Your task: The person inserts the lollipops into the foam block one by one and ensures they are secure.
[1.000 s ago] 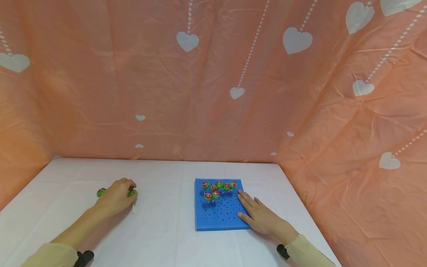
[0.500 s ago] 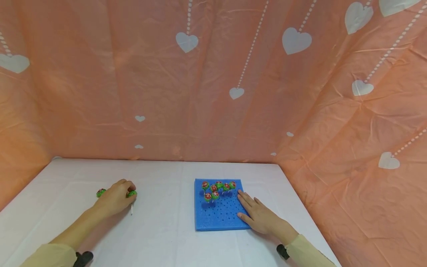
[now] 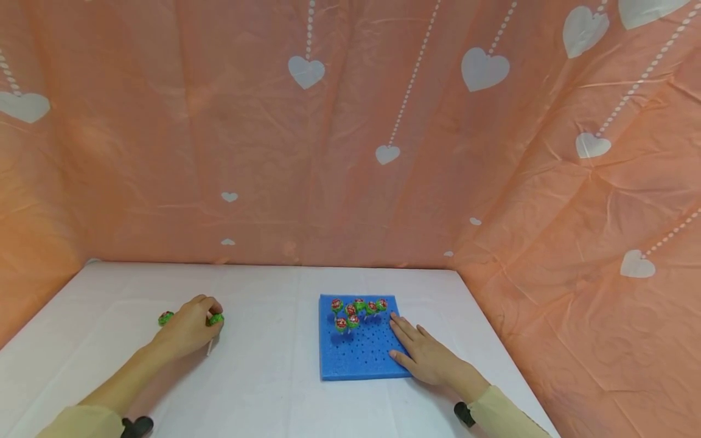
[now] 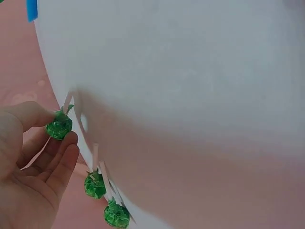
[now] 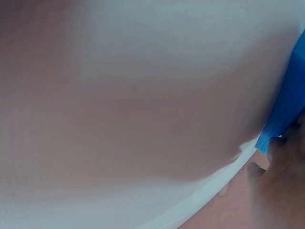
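My left hand (image 3: 188,325) pinches a green-and-red wrapped lollipop (image 3: 216,319) by its round head, between thumb and fingers. In the left wrist view that lollipop (image 4: 59,126) has its white stick pointing away from the palm. Two more lollipops (image 4: 95,184) lie on the table close by; in the head view one green head (image 3: 165,317) shows just left of the hand. My right hand (image 3: 429,359) lies with fingers spread and straight on the right edge of a blue foam board (image 3: 361,365). Several lollipops (image 3: 353,320) stand upright in the board's far part.
The foam board has rows of small holes across its near part. A white cloth covers the table (image 3: 263,377). Behind and to the right hangs an orange curtain (image 3: 350,152) printed with white hearts, meeting the table's far and right edges.
The pinched lollipop's stick has swung from nearly straight down to slanting toward the lower left. My left hand has barely shifted, and the right hand stays on the board.
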`<state>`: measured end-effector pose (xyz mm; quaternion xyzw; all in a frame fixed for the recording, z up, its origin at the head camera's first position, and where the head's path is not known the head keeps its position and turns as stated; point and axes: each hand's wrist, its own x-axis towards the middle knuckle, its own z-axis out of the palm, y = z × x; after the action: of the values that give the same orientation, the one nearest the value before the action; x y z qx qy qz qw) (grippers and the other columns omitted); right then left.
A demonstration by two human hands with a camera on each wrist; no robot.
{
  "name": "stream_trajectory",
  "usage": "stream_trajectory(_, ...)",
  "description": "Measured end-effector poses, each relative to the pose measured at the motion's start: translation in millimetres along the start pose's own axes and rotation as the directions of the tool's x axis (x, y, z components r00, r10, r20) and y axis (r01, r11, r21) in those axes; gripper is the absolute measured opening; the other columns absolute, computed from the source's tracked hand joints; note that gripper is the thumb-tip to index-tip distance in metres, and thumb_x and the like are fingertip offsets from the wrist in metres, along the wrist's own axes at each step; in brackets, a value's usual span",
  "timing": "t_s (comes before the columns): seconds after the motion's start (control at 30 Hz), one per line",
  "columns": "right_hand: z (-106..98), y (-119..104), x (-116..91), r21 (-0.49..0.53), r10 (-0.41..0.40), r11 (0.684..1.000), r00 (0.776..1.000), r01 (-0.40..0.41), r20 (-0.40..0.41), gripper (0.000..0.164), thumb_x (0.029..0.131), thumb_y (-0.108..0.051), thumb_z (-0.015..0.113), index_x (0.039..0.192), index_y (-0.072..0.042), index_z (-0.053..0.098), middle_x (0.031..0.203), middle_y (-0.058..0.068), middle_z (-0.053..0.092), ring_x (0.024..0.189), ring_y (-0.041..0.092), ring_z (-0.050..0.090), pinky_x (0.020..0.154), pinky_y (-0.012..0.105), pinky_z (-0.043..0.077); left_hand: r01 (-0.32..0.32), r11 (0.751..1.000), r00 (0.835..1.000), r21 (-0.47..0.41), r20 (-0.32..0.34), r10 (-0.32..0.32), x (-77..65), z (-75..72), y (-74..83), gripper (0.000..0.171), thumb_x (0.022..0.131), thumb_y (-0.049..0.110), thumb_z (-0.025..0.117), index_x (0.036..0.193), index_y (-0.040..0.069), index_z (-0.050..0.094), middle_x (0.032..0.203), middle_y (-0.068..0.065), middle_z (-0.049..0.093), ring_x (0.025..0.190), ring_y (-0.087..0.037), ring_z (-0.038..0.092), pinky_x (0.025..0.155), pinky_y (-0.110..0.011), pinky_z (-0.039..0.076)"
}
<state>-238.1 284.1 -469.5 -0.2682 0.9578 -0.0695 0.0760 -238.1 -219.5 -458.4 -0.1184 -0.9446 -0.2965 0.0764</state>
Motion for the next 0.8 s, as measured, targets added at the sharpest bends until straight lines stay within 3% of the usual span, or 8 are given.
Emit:
stream_trajectory(0.27, 1, 1, 0, 0.004, -0.001, 1.0, 1.0, 0.001, -0.002, 0.077, 0.109, -0.056, 0.038, 0.165, -0.006, 0.022, 0.174, 0.009, 0.014, 0.159, 0.031, 0.018, 0.126, 0.057, 0.02, -0.027, 0.996, 0.998, -0.086, -0.064, 0.021, -2.8, 1.0, 10.6, 0.022, 0.089, 0.005, 0.073, 0.109, -0.002, 0.067, 0.107, -0.01, 0.064, 0.086, -0.017, 0.063, 0.065, -0.025, 0.053)
stream_trajectory(0.4, 2, 2, 1, -0.001, -0.003, 1.0, 1.0, 0.003, -0.004, 0.077, 0.109, -0.056, 0.038, 0.165, -0.006, 0.022, 0.174, 0.009, 0.014, 0.159, 0.031, 0.018, 0.126, 0.057, 0.02, -0.044, 0.993, 0.992, -0.111, -0.12, 0.031, -1.9, 2.2, 17.8, 0.022, 0.089, 0.005, 0.073, 0.11, 0.0, 0.067, 0.11, -0.01, 0.064, 0.089, -0.019, 0.064, 0.069, -0.026, 0.054)
stream_trajectory(0.6, 2, 3, 1, -0.005, -0.004, 1.0, 1.0, 0.004, -0.002, 0.077, 0.109, -0.056, 0.037, 0.165, -0.006, 0.022, 0.174, 0.009, 0.014, 0.159, 0.031, 0.018, 0.126, 0.057, 0.02, -0.096, 0.988, 0.971, -0.118, -0.23, 0.067, -1.2, 5.5, 31.4, 0.021, 0.088, 0.002, 0.076, 0.107, 0.003, 0.068, 0.109, -0.009, 0.064, 0.089, -0.021, 0.066, 0.075, -0.031, 0.057)
stream_trajectory(0.8, 2, 2, 1, -0.003, -0.004, 1.0, 1.0, 0.004, 0.0, 0.077, 0.109, -0.056, 0.038, 0.165, -0.006, 0.022, 0.174, 0.009, 0.014, 0.159, 0.031, 0.018, 0.126, 0.057, 0.02, -0.135, 0.974, 0.963, -0.184, -0.258, 0.085, -3.5, 10.8, 48.8, 0.022, 0.09, -0.001, 0.074, 0.11, 0.001, 0.066, 0.111, -0.011, 0.064, 0.095, -0.025, 0.068, 0.079, -0.035, 0.06)
